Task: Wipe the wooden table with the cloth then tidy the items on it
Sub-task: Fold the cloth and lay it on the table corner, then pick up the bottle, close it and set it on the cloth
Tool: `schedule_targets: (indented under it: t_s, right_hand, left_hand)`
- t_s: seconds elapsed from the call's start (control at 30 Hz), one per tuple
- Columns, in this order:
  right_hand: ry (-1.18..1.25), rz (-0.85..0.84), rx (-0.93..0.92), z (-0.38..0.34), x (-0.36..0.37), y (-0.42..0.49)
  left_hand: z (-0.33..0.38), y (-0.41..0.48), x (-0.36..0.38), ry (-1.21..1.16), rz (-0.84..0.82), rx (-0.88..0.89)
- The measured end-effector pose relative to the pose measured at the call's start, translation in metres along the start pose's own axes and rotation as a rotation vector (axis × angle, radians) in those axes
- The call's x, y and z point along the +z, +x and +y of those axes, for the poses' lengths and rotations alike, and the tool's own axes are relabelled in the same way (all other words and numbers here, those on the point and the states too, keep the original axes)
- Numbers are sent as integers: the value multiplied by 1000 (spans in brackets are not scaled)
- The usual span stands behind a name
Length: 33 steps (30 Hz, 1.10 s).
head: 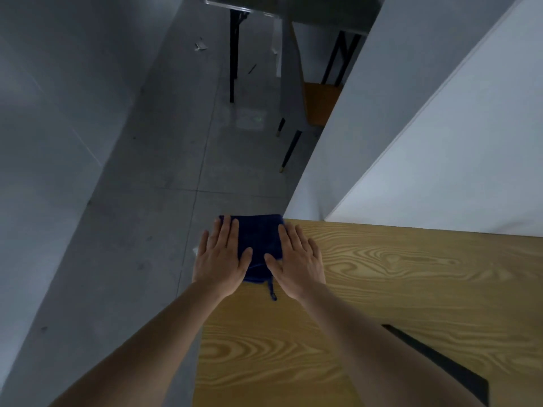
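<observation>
Both hands, left (219, 258) and right (296, 264), press the cloth (258, 245) flat with spread fingers at the desk (396, 289) corner, so wiping looks unfinished and tidying is not begun.

Single head view — looks steeply down and forward from above, close over the surface (382, 289) corner, both forearms reaching in from the bottom edge; floor (147, 201) beyond, wide-angle skew.

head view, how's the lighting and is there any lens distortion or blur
Head view: dim, cool, even light with no glare; the blue cloth reads nearly black, its folds hard to see. Head view: wide-angle warp tilts the walls and stretches the forearms. Head view: left hand, right hand and wooden table are fairly sharp.
</observation>
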State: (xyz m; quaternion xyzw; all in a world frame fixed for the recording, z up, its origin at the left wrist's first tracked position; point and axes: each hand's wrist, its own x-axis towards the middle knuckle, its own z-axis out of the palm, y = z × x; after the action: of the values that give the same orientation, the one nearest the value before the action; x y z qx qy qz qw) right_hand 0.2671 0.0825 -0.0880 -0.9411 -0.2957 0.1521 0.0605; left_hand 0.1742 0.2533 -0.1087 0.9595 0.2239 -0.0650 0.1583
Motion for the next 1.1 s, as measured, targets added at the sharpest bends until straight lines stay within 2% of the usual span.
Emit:
schedule_targets:
  t_s: [0.17, 0.47, 0.73, 0.87, 1.1]
  right_hand:
    - [29, 30, -2, 16, -46, -55]
    - [76, 16, 110, 82, -104, -177]
    - [157, 81, 255, 188, -130, -327]
    - [193, 62, 319, 250, -136, -400]
    - [291, 73, 434, 347, -139, -504]
  left_hand:
    - [40, -40, -34, -30, -47, 48]
    - [167, -136, -63, -36, -114, 196]
    - [299, -234, -47, 23, -62, 269]
    - [363, -276, -27, -40, -104, 340]
    - [469, -334, -3, 29, -209, 442]
